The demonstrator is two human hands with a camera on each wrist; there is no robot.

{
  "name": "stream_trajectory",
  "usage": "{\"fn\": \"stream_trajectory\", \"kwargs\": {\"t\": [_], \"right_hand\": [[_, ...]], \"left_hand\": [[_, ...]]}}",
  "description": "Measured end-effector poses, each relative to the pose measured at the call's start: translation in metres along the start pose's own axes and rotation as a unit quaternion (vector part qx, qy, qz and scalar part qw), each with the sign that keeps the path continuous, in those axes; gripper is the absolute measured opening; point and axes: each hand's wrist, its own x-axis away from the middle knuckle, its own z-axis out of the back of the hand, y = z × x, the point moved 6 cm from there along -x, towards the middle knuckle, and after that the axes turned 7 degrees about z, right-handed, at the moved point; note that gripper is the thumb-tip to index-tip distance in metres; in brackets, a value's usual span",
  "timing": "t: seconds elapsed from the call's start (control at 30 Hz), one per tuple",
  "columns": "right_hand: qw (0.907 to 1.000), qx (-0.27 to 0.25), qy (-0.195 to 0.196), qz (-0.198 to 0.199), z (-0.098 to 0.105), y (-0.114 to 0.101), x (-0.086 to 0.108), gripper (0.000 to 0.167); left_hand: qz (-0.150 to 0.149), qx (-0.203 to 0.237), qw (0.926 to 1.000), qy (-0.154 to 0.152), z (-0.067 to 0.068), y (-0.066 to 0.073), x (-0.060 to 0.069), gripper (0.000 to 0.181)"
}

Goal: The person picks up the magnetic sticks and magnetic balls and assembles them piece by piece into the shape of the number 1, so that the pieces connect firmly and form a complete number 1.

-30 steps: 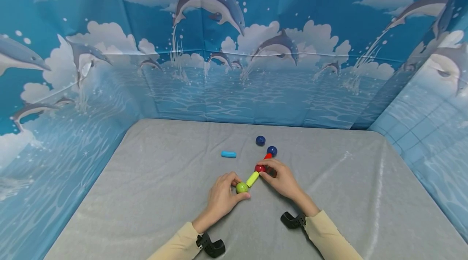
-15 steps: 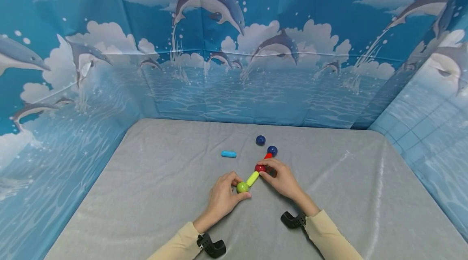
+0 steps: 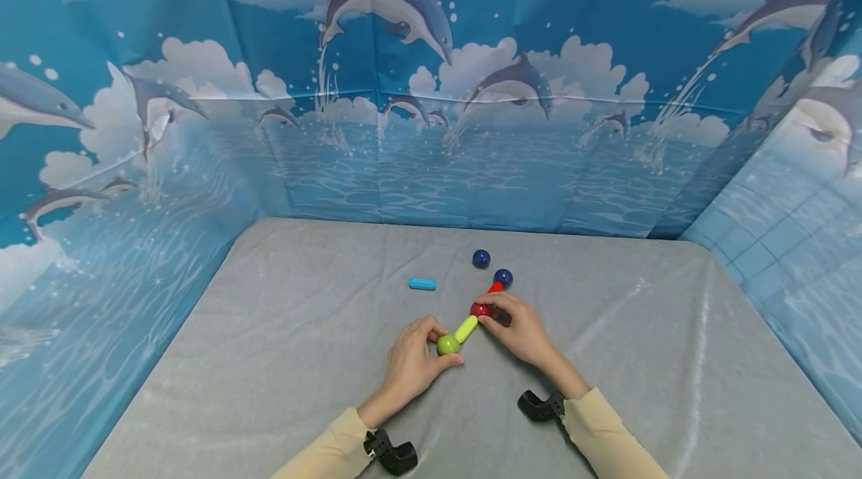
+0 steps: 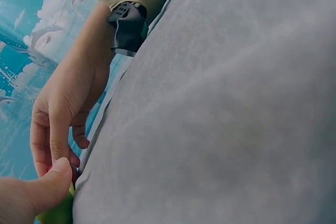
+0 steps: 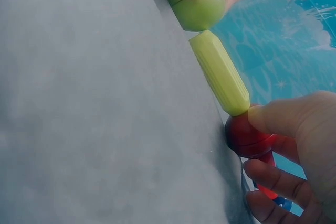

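Observation:
My left hand [image 3: 415,363] holds a green ball [image 3: 447,345] between thumb and fingers on the grey cloth. My right hand [image 3: 520,329] pinches a red ball [image 3: 480,310], partly hidden by its fingers. Between the two balls lies a yellow-green ribbed rod [image 5: 220,73], whose ends meet them in the right wrist view. Beyond the red ball a red rod [image 3: 495,287] leads to a dark blue ball [image 3: 503,278], forming one slanting line of pieces. In the left wrist view, the left thumb covers much of the green ball [image 4: 59,209].
A light blue rod [image 3: 422,284] lies by itself left of the line. Another dark blue ball [image 3: 481,259] sits farther back. The grey cloth [image 3: 303,299] covers the table, and a dolphin-print curtain [image 3: 417,172] stands behind and at both sides.
Almost nothing differs. Both hands keep their holds, and the whole scene appears shifted very slightly to the right.

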Motion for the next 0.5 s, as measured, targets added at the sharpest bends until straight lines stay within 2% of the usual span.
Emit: {"fn": "stream_trajectory", "kwargs": {"t": [0.5], "right_hand": [[0.9999,0.003,0.007,0.010,-0.0011,0.0028,0.0003,0.027]], "left_hand": [[-0.003,0.020,0.9997,0.016,-0.0024,-0.0014,0.0019,0.038]]}}
